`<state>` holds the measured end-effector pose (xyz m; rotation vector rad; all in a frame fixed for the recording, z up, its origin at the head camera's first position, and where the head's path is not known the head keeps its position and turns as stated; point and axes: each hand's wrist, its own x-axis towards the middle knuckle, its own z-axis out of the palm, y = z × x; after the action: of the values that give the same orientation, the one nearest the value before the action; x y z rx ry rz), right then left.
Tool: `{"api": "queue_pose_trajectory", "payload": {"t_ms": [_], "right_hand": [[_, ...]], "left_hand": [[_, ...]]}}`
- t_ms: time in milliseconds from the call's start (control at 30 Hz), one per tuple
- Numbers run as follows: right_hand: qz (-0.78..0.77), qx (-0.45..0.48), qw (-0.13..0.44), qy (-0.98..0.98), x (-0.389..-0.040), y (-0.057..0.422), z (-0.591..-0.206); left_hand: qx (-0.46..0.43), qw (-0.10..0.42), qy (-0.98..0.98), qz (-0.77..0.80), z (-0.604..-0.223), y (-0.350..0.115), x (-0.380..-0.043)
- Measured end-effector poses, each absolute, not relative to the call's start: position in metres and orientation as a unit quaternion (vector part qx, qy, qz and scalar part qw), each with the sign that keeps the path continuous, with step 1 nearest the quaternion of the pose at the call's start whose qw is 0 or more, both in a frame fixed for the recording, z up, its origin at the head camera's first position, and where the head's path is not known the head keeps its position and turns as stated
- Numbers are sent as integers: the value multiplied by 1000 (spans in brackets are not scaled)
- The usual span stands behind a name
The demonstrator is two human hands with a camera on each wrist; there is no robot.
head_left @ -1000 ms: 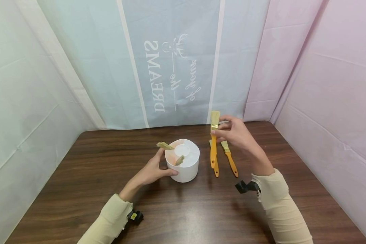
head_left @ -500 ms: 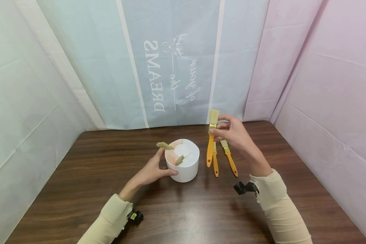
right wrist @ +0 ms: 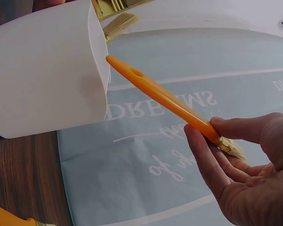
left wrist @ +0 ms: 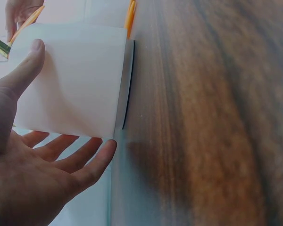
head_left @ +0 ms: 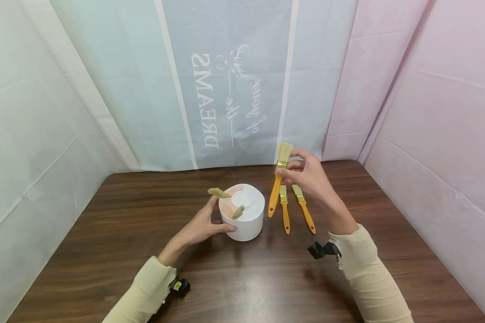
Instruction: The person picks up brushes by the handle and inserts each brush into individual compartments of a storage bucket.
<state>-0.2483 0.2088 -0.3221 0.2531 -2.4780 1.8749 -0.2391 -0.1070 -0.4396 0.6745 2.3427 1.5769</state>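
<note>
My left hand (head_left: 202,224) grips a round white divided holder (head_left: 251,229), thumb on its near side and fingers behind. In the left wrist view thumb and fingers lie on two sides of its white wall (left wrist: 80,84). Bristle ends of two brushes stick up from the holder, one leaning over its left rim (head_left: 218,193), the other near the front (head_left: 238,212). Right of it, my right hand (head_left: 311,175) pinches a paintbrush (head_left: 275,193) near the metal collar, bristles up and the orange handle slanting down to the left. In the right wrist view the handle's end (right wrist: 114,61) overlaps the holder's rim.
Two more orange-handled paintbrushes lie on the brown wooden table (head_left: 145,202), one below my right hand (head_left: 285,217) and another to its right (head_left: 306,215). A pale blue printed cloth (head_left: 242,112) hangs behind the table, with light cloth walls on both sides.
The brush in my right hand has tilted, its handle end swinging left and slightly up toward the holder. My left hand and the holder have stayed put.
</note>
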Motion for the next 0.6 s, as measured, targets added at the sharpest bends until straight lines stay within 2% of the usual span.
{"api": "queue_pose_trajectory", "payload": {"t_ms": [600], "right_hand": [[656,101,54,-746,-250,201,-330]], "left_hand": [[228,121,800,542,-441,-107,-239]]}}
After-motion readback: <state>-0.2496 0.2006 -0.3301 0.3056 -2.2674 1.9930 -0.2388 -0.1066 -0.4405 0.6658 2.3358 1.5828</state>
